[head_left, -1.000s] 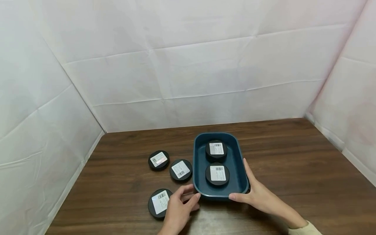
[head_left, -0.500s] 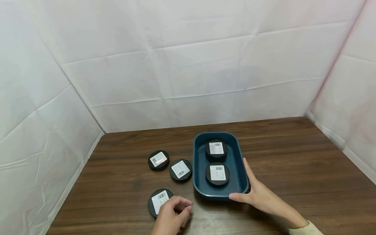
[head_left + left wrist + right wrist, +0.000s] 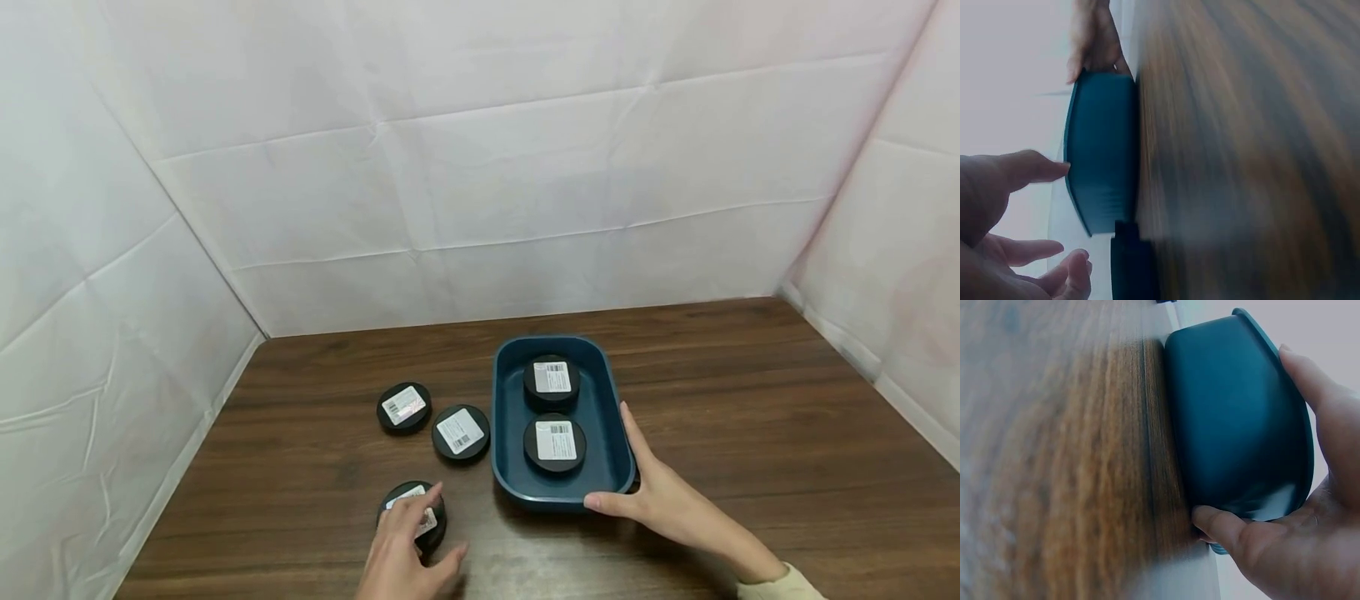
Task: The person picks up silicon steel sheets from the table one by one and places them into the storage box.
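A dark teal tray [image 3: 517, 492] with rounded corners stands on the table and holds two black round discs, a far one [image 3: 552, 379] and a near one [image 3: 556, 446], each with a white barcode label. My right hand [image 3: 656, 500] grips the tray's near right corner, thumb at the front and fingers along the side. In the right wrist view, the tray's outer wall [image 3: 1235, 419] lies between thumb and fingers. My left hand [image 3: 401, 550], fingers spread, hovers over the nearest loose black disc [image 3: 431, 533] and partly hides it; whether it touches cannot be told.
Two more labelled black discs lie left of the tray: one farther back [image 3: 404, 408], another close to the tray's side [image 3: 461, 434]. White cloth walls [image 3: 480, 192] enclose the brown wooden table [image 3: 750, 400] at the back and both sides.
My left hand has moved away from the tray's near left corner, leftward and toward me, and now spreads over the nearest disc. My right hand and the tray have stayed in place.
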Tool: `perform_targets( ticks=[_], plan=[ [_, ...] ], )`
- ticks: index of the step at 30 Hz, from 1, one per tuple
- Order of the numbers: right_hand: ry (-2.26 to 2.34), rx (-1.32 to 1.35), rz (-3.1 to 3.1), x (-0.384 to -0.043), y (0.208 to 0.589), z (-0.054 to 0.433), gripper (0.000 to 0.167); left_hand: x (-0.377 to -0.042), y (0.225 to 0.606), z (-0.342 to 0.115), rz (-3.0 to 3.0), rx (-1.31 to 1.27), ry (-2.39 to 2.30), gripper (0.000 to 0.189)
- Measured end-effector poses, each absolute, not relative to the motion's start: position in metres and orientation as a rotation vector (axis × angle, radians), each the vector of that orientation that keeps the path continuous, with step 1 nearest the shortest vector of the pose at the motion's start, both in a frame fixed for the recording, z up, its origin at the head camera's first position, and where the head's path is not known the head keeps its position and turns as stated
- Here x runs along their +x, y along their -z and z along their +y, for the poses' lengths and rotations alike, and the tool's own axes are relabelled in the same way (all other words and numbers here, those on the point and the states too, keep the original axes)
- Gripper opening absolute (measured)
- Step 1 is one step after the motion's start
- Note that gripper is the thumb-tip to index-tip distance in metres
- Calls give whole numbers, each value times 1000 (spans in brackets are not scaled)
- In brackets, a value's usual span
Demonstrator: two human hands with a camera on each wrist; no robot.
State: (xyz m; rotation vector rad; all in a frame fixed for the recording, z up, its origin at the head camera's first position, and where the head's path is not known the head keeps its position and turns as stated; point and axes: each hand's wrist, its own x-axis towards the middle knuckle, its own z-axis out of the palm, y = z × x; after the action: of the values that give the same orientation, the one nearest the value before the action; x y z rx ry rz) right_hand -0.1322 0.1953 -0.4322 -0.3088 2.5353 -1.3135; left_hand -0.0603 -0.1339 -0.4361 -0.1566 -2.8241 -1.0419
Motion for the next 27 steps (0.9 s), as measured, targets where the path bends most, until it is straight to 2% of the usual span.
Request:
perform_targets(
  ticks=[3, 8, 27],
  plan=[
    [1315, -312, 2545, -132, 432, 196, 124, -59, 436, -138, -2785, -157, 981, 82],
    [1331, -334, 2542, -131, 433, 196, 124, -56, 437, -145, -2758, -110, 836, 93],
    [1330, -348, 2543, -131, 433, 195, 123, -67, 436, -175, -3101, 137, 944, 109]
  ],
)
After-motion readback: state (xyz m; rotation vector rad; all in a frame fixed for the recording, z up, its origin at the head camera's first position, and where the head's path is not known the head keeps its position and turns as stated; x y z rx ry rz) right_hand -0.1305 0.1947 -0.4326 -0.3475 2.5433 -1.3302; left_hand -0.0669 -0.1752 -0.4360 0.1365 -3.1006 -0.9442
